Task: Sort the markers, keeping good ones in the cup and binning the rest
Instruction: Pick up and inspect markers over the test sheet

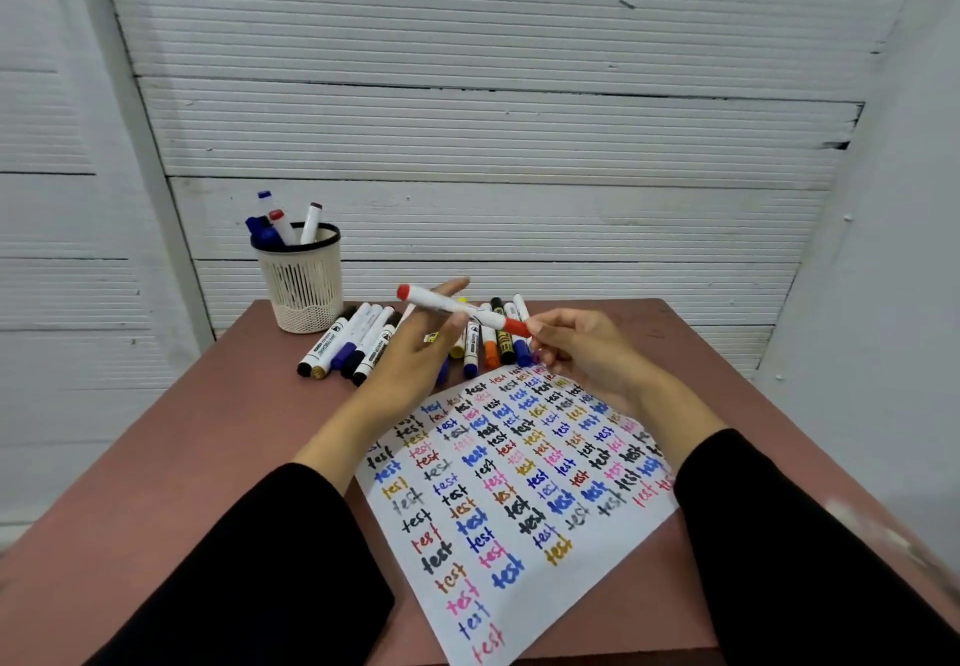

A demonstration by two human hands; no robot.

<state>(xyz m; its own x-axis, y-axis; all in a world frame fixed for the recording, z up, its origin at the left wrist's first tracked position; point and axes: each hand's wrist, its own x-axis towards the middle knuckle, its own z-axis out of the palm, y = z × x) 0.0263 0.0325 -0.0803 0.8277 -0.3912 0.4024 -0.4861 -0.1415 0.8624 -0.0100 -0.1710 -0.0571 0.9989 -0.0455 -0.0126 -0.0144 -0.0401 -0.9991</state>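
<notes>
While right hand (pixel 576 348) pinches red marker (pixel 462 308), left hand (pixel 415 348) open

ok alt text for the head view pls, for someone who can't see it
A right hand holds a red marker by its cap over a test sheet, the open left hand beside it. Behind lie loose markers and a mesh cup.

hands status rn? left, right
Left hand: open, fingers straight, beside the red marker.
Right hand: pinching the red marker's cap end.
</notes>
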